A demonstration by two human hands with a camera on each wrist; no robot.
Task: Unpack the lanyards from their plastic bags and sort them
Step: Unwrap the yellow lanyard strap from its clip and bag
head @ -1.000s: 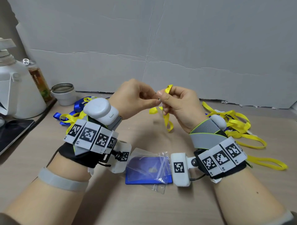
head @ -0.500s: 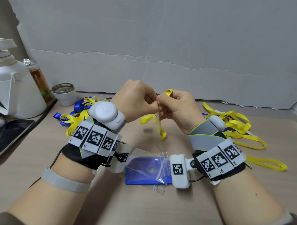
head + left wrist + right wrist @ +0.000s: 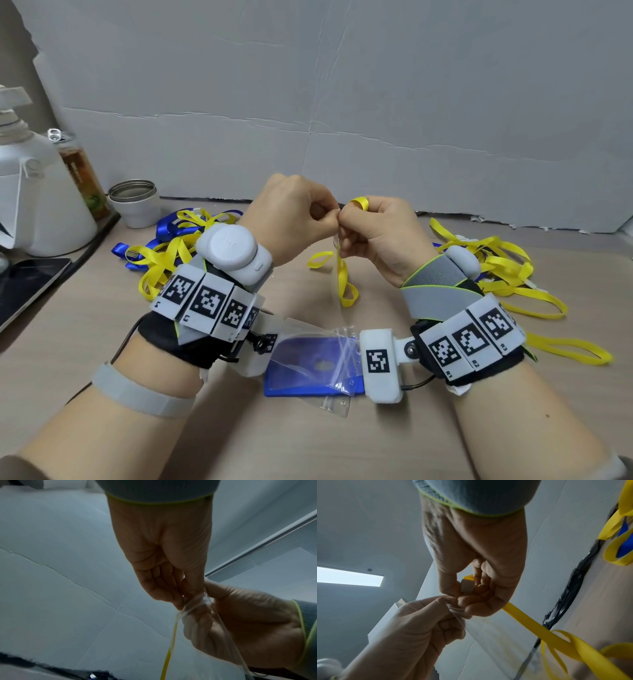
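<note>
Counter (image 3: pixel 102 329), grey backdrop: left hand (image 3: pixel 291 222) pinching clear bag (image 3: pixel 197 601); right hand (image 3: pixel 376 236) pinching yellow lanyard (image 3: pixel 342 274); lanyard piles at back corners.

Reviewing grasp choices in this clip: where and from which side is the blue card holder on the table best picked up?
The blue card holder lies flat beneath clear plastic bags. Its bare near-left edge is probably best: come from the person's side, pinching thumb over, fingers under.
</note>
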